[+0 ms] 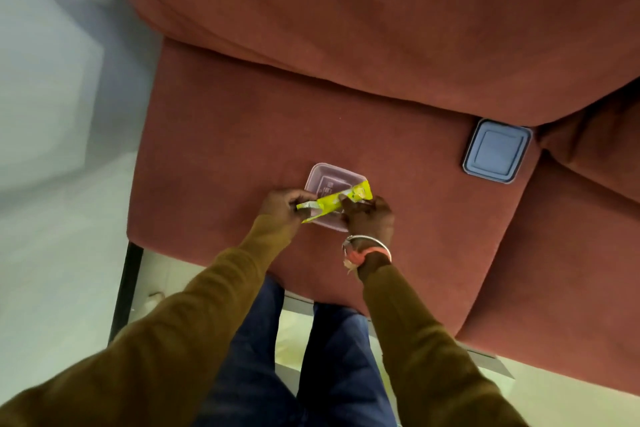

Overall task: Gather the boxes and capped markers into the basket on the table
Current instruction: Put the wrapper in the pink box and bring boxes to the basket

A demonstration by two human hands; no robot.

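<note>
A clear plastic box (323, 177) without its lid rests on the seat of a red-brown sofa (242, 135), with something dark inside it. Over the box I hold a yellow-green packet (334, 202) with both hands. My left hand (282, 208) pinches the packet's left end. My right hand (369, 215), with bangles and a pink band at the wrist, grips the packet's right part. The hands and packet hide the near side of the box. A blue lid (497, 151) lies on the seat at the right, against the backrest. No basket or markers are in sight.
The sofa backrest (381, 10) fills the top of the view. A second seat cushion (571, 253) lies to the right. Pale floor (52, 184) is at the left. My legs in blue jeans (294, 357) stand against the sofa's front edge.
</note>
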